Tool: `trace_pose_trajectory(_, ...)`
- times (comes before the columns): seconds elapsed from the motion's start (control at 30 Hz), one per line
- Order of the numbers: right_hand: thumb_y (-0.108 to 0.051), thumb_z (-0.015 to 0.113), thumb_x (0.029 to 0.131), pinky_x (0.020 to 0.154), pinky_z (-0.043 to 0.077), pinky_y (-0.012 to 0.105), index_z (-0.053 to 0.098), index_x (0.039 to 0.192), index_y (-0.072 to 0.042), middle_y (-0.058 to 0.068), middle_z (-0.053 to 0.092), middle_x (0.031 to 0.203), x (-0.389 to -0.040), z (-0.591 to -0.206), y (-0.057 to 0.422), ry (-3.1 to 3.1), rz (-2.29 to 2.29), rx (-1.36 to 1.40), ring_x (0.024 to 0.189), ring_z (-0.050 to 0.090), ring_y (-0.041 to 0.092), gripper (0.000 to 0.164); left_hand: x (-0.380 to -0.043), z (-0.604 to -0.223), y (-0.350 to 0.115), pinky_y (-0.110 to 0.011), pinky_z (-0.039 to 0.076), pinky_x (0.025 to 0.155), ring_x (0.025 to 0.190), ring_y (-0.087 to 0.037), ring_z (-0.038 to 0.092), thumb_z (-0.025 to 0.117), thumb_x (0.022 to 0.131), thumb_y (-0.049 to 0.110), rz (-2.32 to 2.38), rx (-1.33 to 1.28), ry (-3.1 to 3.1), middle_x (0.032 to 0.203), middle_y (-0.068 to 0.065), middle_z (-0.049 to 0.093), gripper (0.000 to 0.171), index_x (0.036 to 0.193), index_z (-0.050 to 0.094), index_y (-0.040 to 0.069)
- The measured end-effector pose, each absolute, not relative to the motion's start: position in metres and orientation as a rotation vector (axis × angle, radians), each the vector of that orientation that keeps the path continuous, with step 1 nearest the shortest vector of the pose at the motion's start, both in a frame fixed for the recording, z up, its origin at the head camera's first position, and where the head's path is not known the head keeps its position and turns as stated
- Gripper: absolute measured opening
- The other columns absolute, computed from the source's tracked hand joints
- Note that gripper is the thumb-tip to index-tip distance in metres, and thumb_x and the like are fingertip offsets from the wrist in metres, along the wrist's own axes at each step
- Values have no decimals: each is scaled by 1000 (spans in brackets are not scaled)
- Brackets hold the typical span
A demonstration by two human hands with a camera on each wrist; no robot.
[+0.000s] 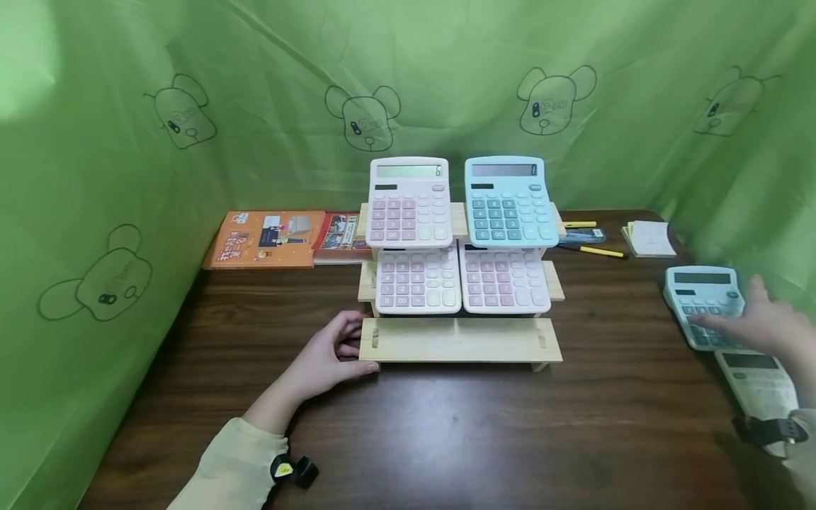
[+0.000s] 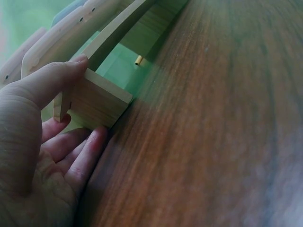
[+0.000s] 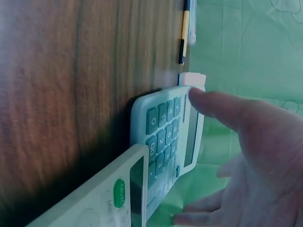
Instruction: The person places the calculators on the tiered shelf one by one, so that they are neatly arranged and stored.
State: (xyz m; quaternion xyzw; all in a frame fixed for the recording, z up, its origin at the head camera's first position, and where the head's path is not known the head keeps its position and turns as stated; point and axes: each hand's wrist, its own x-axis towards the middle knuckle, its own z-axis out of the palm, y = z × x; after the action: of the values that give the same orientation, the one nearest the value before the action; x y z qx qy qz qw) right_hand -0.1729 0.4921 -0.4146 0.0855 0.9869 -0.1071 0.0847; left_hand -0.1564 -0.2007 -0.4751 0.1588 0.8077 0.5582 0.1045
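A three-step wooden stand (image 1: pixel 460 340) sits mid-table. My left hand (image 1: pixel 324 360) holds the left end of its lowest step, thumb (image 2: pixel 57 78) at the front edge and fingers behind. On the top step lean a pink calculator (image 1: pixel 410 188) and a blue calculator (image 1: pixel 506 188); two more pink calculators (image 1: pixel 418 290) (image 1: pixel 505 290) lean on the middle step. At the far right, my right hand (image 1: pixel 771 326) hovers spread over another blue calculator (image 1: pixel 698 289), its thumb (image 3: pixel 213 104) overlapping the display end. A white calculator (image 3: pixel 97 203) overlaps that one's lower edge.
An orange book (image 1: pixel 261 241) and a red book (image 1: pixel 341 237) lie back left. Behind the stand's right side are yellow-and-black pens (image 1: pixel 602 251) and a small blue packet (image 1: pixel 583 235). A white notepad (image 1: pixel 650 238) lies back right. Green curtain (image 1: pixel 446 71) surrounds the table.
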Motion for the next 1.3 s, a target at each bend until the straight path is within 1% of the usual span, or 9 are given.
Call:
trace_pose_trajectory(0.13, -55, 64, 87, 77, 37, 74, -21, 136, 20, 60, 15, 123, -182, -419, 494, 2874, -457, 179, 99, 32, 72, 124, -157, -476, -202, -29, 55, 84, 113, -18, 58, 89, 70, 29, 1644, 466, 2383, 129, 1, 57, 76, 132, 46, 21)
trace_pose_trajectory(0.23, -52, 67, 86, 76, 39, 72, -15, 137, 23, 59, 19, 121, -186, -422, 492, 2854, -503, 129, 97, 36, 69, 122, -157, -476, -202, -28, 54, 84, 113, -17, 58, 89, 70, 28, 1642, 457, 2376, 129, 2, 57, 76, 132, 46, 22)
trace_pose_trajectory(0.33, -58, 66, 84, 74, 39, 72, -13, 138, 23, 58, 16, 123, -185, -425, 489, 2845, -394, 129, 97, 32, 71, 125, -157, -476, -201, -29, 54, 85, 113, -17, 57, 89, 70, 25, 1644, 451, 2358, 129, 1, 57, 76, 133, 45, 21)
trace_pose_trajectory(0.43, -65, 68, 78, 62, 42, 63, -2, 138, 22, 48, 32, 112, -183, -427, 483, 2871, -274, 142, 86, 38, 65, 127, -157, -475, -200, -32, 54, 87, 114, -18, 57, 89, 71, 22, 1657, 440, 2339, 130, 0, 57, 77, 134, 45, 20)
trace_pose_trajectory(0.57, -68, 70, 73, 61, 40, 61, -2, 136, 22, 41, 32, 106, -189, -425, 471, 2848, -256, 139, 84, 32, 62, 132, -157, -474, -202, -31, 54, 86, 112, -18, 57, 89, 71, 24, 1642, 440, 2362, 129, 0, 57, 76, 134, 45, 20)
trace_pose_trajectory(0.7, -74, 67, 71, 69, 36, 72, -12, 139, 19, 49, 23, 117, -195, -421, 462, 2806, -258, 164, 94, 24, 70, 140, -153, -462, -199, -34, 54, 87, 112, -20, 57, 87, 73, 22, 1610, 427, 2380, 128, -2, 57, 75, 134, 45, 15)
trace_pose_trajectory(0.83, -80, 64, 67, 73, 31, 77, -16, 141, 17, 56, 17, 118, -197, -420, 455, 2819, -224, 181, 96, 22, 74, 146, -148, -445, -194, -41, 53, 89, 114, -23, 56, 86, 75, 13, 1594, 390, 2366, 129, -5, 57, 72, 134, 45, 10)
trace_pose_trajectory(1.07, -79, 68, 64, 72, 29, 73, -7, 145, 13, 56, 22, 109, -195, -410, 433, 2927, -233, 126, 92, 24, 70, 144, -154, -459, -198, -41, 53, 88, 114, -23, 57, 86, 74, 13, 1595, 395, 2375, 129, -5, 57, 74, 135, 45, 13)
trace_pose_trajectory(1.3, -74, 73, 64, 60, 35, 63, 2, 150, 5, 51, 29, 104, -172, -397, 392, 3048, -273, 25, 87, 32, 61, 137, -158, -478, -201, -31, 54, 85, 112, -18, 57, 89, 71, 24, 1637, 432, 2361, 128, 0, 58, 75, 132, 46, 20)
